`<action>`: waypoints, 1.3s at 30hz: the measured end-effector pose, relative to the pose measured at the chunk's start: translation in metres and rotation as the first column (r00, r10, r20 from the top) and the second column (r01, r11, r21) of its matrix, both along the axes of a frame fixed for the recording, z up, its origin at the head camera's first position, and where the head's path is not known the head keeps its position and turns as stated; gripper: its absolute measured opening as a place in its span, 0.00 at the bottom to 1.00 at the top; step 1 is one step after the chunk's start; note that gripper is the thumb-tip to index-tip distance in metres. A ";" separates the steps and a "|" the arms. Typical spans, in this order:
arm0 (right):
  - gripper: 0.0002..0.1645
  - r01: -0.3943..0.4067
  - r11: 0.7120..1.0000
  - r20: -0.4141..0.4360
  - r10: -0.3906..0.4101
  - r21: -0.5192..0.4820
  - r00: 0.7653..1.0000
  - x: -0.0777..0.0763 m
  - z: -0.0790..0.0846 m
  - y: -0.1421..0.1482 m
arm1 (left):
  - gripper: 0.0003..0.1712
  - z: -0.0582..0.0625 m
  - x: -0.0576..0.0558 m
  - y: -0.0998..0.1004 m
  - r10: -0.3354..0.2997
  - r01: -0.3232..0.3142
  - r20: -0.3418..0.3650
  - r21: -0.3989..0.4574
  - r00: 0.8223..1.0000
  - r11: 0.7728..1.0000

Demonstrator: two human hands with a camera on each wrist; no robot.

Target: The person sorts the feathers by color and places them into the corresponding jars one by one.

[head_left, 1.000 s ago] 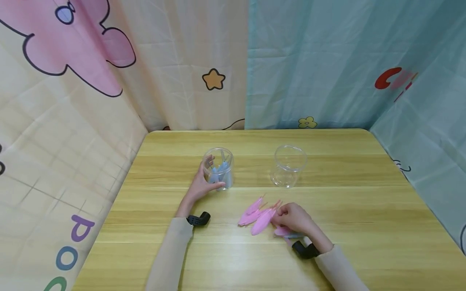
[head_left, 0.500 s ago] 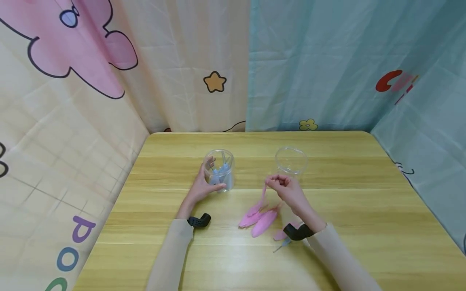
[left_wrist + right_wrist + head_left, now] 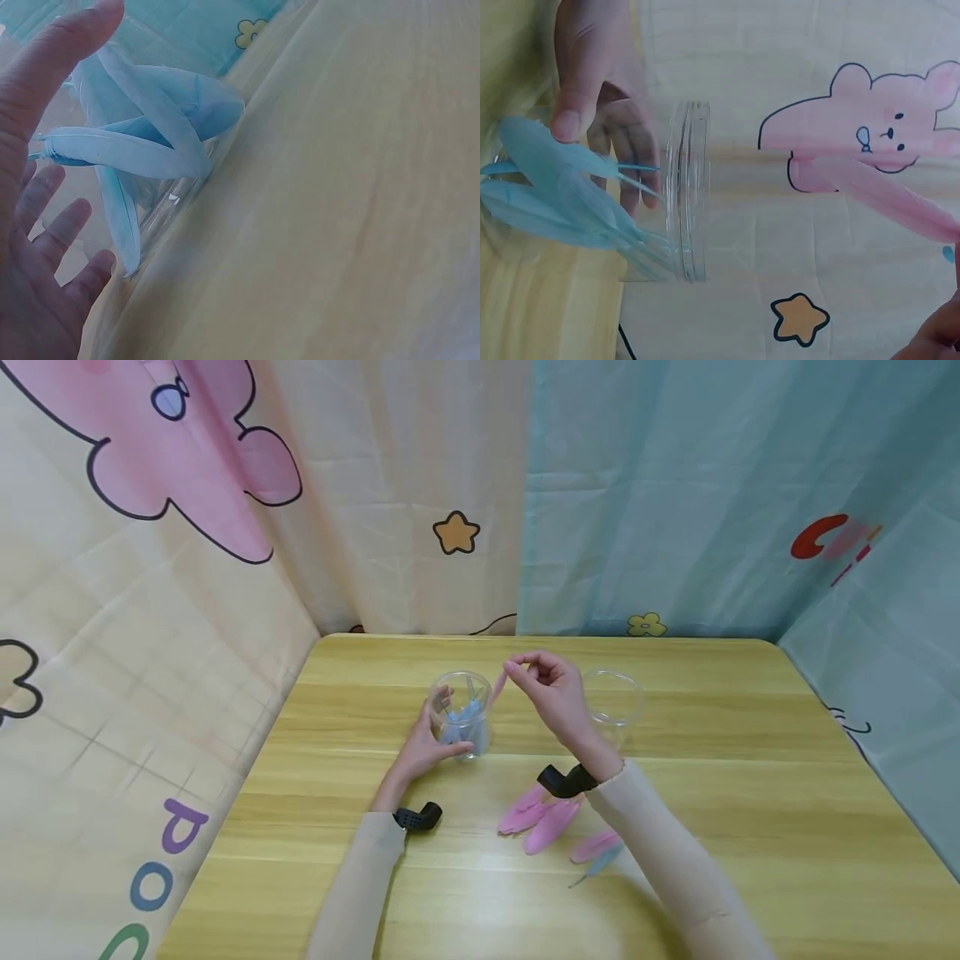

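Observation:
My left hand (image 3: pixel 422 750) grips a clear plastic jar (image 3: pixel 484 740) at the left of the table, thumb in front and fingers round the far side. Several light blue feathers (image 3: pixel 150 150) stand inside the jar, quills upward. My right hand (image 3: pixel 551 693) pinches a pink feather (image 3: pixel 892 196) by its quill end. The feather slants down toward the jar's mouth; in the right wrist view its vane is beyond the rim (image 3: pixel 694 191), outside the jar. Below the right forearm lie several pink feathers (image 3: pixel 551 827) and one blue feather (image 3: pixel 604 860) on the table.
A second clear jar (image 3: pixel 615 722) stands to the right, partly hidden behind my right hand and wrist. Printed curtains (image 3: pixel 645 527) rise behind the wooden table (image 3: pixel 750 793) and along its left and right sides.
My right hand has lifted a pink feather from the pile and carried it up and left to the left jar. The left hand has stayed on its jar. The head view has shifted slightly.

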State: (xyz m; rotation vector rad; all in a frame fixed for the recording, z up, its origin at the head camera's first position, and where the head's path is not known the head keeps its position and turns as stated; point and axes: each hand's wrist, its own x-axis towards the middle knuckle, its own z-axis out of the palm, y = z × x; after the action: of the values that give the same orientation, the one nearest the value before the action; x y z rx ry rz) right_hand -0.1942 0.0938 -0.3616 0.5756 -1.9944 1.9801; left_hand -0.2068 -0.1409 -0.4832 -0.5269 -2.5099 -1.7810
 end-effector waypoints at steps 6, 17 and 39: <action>0.09 -0.053 0.987 0.149 0.030 0.153 0.988 0.002 -0.011 0.006 | 0.61 -0.013 -0.006 0.000 -0.003 0.004 -0.010 0.019 1.000 1.000; 0.13 -0.462 0.714 0.503 0.177 0.526 0.846 0.007 -0.051 0.050 | 0.60 -0.006 -0.015 -0.002 0.004 -0.003 -0.016 0.014 1.000 1.000; 0.12 -0.607 0.270 0.437 0.488 0.748 0.756 0.082 -0.093 0.105 | 0.62 -0.009 -0.012 0.001 0.007 -0.007 0.010 0.000 1.000 1.000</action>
State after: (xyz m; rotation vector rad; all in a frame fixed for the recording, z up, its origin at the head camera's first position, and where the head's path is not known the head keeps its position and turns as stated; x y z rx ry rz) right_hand -0.1124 0.1992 -0.4550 1.6118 -3.1583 0.9951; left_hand -0.2184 -0.1402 -0.4927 -0.5100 -2.5145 -1.7861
